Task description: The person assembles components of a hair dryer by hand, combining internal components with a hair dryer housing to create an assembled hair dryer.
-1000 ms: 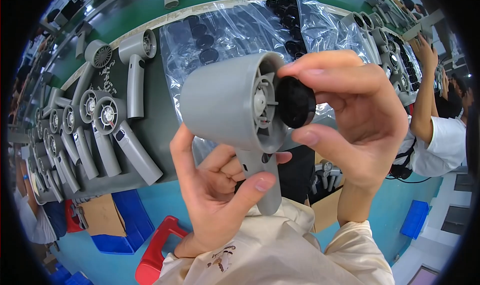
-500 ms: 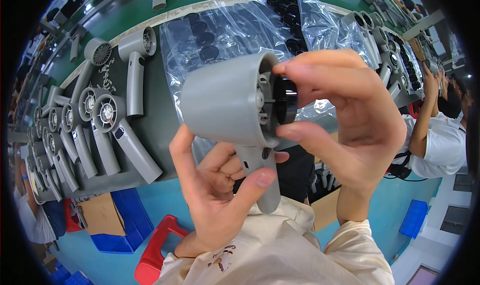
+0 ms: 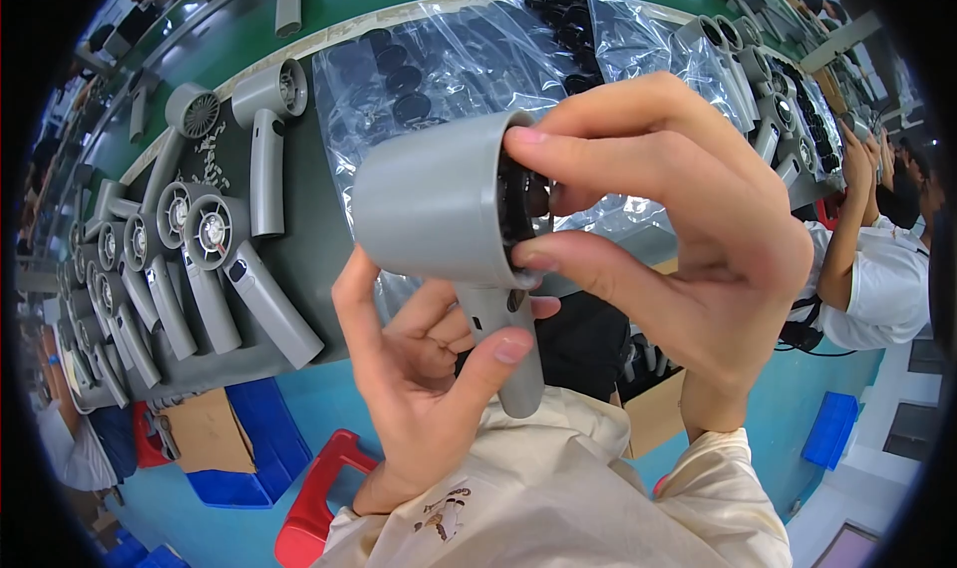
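Observation:
A grey handheld fan (image 3: 429, 201) is held up in front of me, its round head turned so the open end faces right. My left hand (image 3: 429, 379) wraps round its handle (image 3: 520, 374), with the thumb along the handle and the index finger under the head. With thumb and fingertips, my right hand (image 3: 668, 209) pinches a round black cap (image 3: 518, 204) at the head's open end. Part of the cap sits within the rim; my fingers cover its edges. The fan's inside is hidden behind it.
Several grey fans (image 3: 214, 231) lie on the dark table at left. Clear plastic bags (image 3: 449, 60) with black caps (image 3: 402, 80) lie behind my hands. More fans (image 3: 773, 110) stand at far right, near another person's arm (image 3: 855, 174). A red chair (image 3: 309, 503) and blue bin (image 3: 264, 438) are below.
My right hand has moved left, bringing the black cap from just outside the fan head into its rim. The fan has shifted slightly left in my left hand.

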A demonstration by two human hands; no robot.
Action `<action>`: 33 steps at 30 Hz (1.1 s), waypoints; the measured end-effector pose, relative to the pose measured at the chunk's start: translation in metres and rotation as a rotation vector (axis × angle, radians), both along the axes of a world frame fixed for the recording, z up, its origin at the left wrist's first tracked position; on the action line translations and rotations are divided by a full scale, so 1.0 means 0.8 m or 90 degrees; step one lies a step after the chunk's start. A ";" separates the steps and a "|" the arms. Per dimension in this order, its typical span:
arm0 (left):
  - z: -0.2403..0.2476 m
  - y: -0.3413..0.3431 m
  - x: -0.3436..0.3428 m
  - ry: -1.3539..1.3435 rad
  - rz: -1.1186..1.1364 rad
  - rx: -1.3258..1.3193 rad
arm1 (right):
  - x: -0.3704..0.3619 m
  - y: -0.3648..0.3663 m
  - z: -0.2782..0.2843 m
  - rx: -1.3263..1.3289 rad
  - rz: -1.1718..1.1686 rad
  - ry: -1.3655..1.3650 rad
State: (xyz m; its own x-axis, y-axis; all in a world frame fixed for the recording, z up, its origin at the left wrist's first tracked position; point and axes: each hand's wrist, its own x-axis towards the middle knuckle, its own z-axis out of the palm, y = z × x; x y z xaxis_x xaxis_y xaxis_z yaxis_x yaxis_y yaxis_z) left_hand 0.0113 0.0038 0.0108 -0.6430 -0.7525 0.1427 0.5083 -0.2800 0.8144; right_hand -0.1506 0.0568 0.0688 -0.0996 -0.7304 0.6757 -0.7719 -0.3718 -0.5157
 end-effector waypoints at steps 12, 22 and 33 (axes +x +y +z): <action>-0.001 -0.003 -0.001 0.003 -0.041 0.025 | 0.002 0.000 0.001 0.006 -0.007 0.016; -0.005 -0.015 0.000 -0.072 -0.043 0.004 | 0.005 -0.013 -0.019 0.020 -0.027 -0.013; 0.009 -0.025 0.028 -0.357 -0.072 -0.253 | 0.064 0.002 -0.030 0.090 0.074 -0.726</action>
